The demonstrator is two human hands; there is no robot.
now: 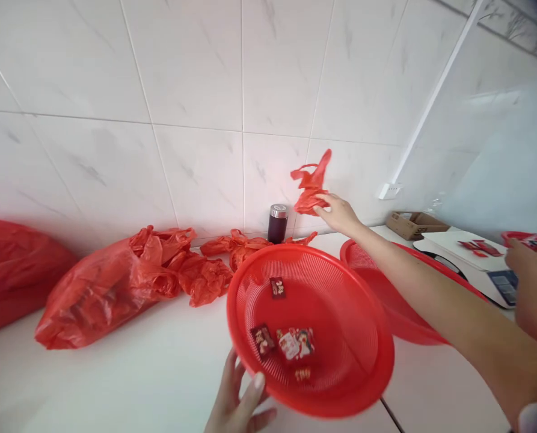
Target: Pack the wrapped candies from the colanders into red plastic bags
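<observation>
Left hand (237, 402) holds basket (326, 300), right hand (341, 216) pinches bag (312, 180)

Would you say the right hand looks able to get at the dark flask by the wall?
Probably yes: the flask stands near the right hand with its silver lid uncovered, though the red bag in that hand's grip would likely have to go first.

The basket (326, 410) is glossy plastic, the held bag (311, 197) crinkled film.

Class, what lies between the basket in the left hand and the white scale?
In the head view, a second red basket lies there, with the right forearm passing over it.
</observation>
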